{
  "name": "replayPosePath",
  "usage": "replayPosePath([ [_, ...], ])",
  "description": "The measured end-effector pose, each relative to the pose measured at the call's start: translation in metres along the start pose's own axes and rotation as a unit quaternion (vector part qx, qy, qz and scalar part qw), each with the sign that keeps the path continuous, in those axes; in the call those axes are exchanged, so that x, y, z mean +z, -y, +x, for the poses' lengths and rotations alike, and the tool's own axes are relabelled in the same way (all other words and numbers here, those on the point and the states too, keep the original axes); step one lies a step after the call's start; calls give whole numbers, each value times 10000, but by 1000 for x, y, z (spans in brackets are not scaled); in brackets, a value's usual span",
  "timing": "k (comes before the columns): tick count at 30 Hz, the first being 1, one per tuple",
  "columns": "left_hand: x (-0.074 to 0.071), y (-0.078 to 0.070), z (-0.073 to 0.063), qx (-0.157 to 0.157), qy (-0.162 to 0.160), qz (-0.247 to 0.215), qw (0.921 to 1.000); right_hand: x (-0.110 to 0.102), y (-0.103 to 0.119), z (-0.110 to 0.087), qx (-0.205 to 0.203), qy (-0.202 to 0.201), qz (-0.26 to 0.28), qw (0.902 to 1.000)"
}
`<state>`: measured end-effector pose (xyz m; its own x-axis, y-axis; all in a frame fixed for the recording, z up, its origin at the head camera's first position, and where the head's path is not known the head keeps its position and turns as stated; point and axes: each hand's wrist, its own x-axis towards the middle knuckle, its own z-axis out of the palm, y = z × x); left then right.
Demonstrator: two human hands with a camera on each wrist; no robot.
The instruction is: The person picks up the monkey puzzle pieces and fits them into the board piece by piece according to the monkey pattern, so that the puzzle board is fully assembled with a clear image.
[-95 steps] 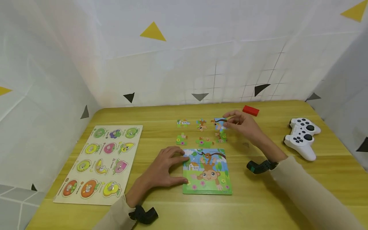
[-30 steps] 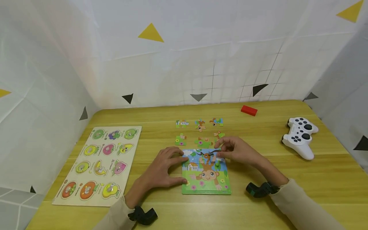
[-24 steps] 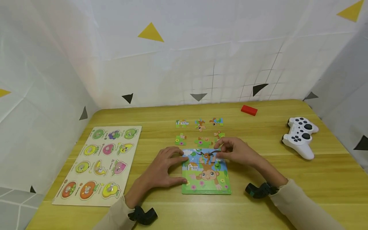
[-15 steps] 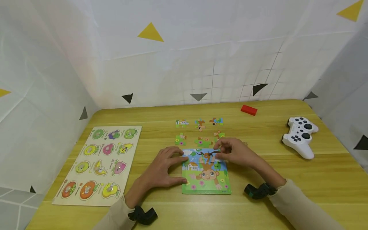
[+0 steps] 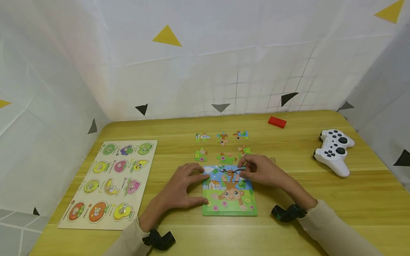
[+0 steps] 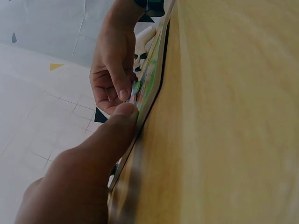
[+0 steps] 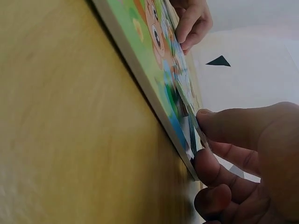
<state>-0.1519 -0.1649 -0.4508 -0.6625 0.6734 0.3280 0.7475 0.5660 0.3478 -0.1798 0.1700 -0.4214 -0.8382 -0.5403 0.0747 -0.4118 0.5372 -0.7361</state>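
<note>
A square puzzle board (image 5: 224, 208) with a monkey picture lies on the table in the head view. Over its upper right corner, my right hand (image 5: 264, 171) pinches a jigsaw piece (image 7: 189, 105) between thumb and fingers. The right wrist view shows that piece tilted, one edge raised above the board's surface. At the board's left edge my left hand (image 5: 179, 186) rests with fingers spread, its thumb (image 6: 126, 111) and fingertips on the rim. Behind the board several loose jigsaw pieces (image 5: 226, 158) lie in two rows, the right-hand one close to my right fingers.
To the left lies a wooden fruit peg puzzle (image 5: 120, 185). A white game controller (image 5: 333, 153) is at the right, and a red block (image 5: 277, 122) sits near the back edge. White sheeting (image 5: 192, 81) hangs behind the table (image 5: 256, 234).
My right hand took a blue branch piece from the back right and brought it down onto the board's upper right corner, lately shifting slightly left. The left hand stayed at the board's edge.
</note>
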Motion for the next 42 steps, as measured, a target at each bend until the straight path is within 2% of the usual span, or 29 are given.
replayPosePath([
  [12,0,0,0,-10,6,-39,10000,-1,-1,0,9,87,-153,9998],
  [21,1,0,0,-13,6,-44,10000,0,1,0,-386,-81,-505,9979],
  [26,0,1,0,-28,46,1,10000,2,3,1,-512,8,-841,9951],
  [33,0,0,0,50,-27,33,10000,3,1,1,-517,100,-1029,9933],
  [42,0,-1,1,-22,16,2,10000,3,2,1,-443,125,-967,9942],
])
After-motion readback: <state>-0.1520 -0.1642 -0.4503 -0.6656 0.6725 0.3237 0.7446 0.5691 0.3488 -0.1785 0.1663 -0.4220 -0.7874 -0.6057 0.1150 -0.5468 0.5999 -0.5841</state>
